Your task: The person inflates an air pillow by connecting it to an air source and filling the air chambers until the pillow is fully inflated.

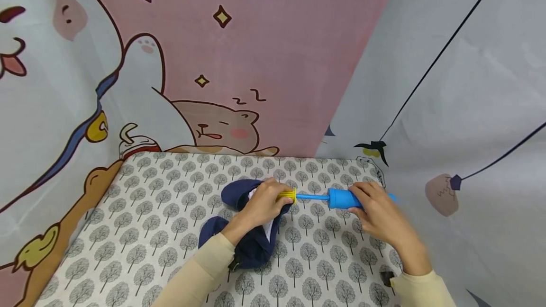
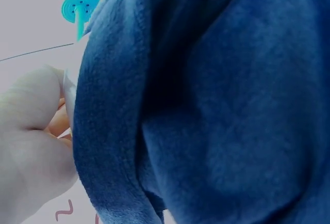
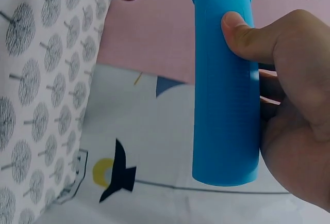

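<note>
A blue hand pump (image 1: 341,198) lies level above the table, its thin blue rod (image 1: 313,196) drawn out toward a yellow end piece (image 1: 293,195). My right hand (image 1: 375,207) grips the blue barrel (image 3: 224,100), the thumb lying along its side. With my left hand (image 1: 266,203) I hold the yellow end piece. Under and around that hand lies a curved navy fabric item (image 1: 256,250), resembling a neck pillow, with a white patch showing. Close up in the left wrist view, the navy fabric (image 2: 247,105) covers most of the picture and hides the left fingertips.
The table (image 1: 170,250) has a tree-print cover. Cartoon-printed sheets (image 1: 290,60) hang behind it and on both sides. A small dark object (image 1: 387,276) lies near the right sleeve cuff, by the table's right edge.
</note>
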Tool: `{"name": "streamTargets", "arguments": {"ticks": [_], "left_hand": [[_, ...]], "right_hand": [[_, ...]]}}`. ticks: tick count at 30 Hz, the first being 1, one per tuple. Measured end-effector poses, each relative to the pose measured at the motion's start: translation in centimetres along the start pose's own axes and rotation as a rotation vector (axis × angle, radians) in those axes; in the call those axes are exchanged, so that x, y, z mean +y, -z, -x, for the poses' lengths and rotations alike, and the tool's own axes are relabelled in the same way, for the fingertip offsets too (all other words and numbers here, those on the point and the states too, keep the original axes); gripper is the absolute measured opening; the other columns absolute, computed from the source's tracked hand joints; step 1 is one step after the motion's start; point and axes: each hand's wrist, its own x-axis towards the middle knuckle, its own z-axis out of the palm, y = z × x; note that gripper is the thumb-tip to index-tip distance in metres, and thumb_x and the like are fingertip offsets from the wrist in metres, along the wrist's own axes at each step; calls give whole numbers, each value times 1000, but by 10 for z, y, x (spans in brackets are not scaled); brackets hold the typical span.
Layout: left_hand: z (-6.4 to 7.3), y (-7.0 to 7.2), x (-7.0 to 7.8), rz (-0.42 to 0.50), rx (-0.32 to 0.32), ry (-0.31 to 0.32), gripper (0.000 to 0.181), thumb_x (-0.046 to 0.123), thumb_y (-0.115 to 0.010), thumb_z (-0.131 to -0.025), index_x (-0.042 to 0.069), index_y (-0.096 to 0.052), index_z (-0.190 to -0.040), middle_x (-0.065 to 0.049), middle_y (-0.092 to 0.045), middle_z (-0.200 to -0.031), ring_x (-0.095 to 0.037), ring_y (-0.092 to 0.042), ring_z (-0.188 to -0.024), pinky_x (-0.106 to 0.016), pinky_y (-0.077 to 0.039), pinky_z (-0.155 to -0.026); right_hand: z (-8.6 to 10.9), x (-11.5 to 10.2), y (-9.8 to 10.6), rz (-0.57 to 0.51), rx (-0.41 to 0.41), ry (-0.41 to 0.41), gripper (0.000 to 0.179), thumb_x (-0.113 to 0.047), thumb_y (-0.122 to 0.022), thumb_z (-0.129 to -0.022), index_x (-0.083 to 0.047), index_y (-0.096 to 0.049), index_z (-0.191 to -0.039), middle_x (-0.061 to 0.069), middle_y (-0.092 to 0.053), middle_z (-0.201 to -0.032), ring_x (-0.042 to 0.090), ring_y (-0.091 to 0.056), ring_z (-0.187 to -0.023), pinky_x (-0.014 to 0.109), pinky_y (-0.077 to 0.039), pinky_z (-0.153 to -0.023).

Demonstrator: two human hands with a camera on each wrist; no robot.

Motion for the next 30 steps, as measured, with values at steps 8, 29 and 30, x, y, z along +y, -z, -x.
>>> {"name": "streamTargets", "arguments": {"ticks": [8, 29, 30], "left_hand": [[-3, 8, 9, 0, -26, 64, 18, 15, -84, -102, 7, -86, -118, -8, -87, -110, -21, -68, -91, -30, -57, -79], [-3, 8, 6, -15, -61, 36, 24, 17, -83, -103, 4, -85, -124, -10, -87, -115, -21, -67, -92, -29, -55, -81], [-2, 9, 5, -17, -65, 29, 25, 17, -83, -103, 5, -85, -125, -10, -87, -115, -21, -67, -92, -29, -55, -81]], "right_hand": [[-19, -15, -13, 5, 15, 44, 52, -6, -97, -84, 8, -75, -129, 23, -77, -125, 41, -70, -112, 58, -61, -96], [-47, -44, -35, -15, -38, 45, 52, -14, -99, -86, 7, -76, -128, 22, -79, -126, 40, -72, -114, 56, -63, -102], [-46, -44, -34, -20, -40, 40, 52, -15, -99, -87, 6, -76, -129, 22, -79, -127, 40, -72, -115, 57, -63, -102]]}}
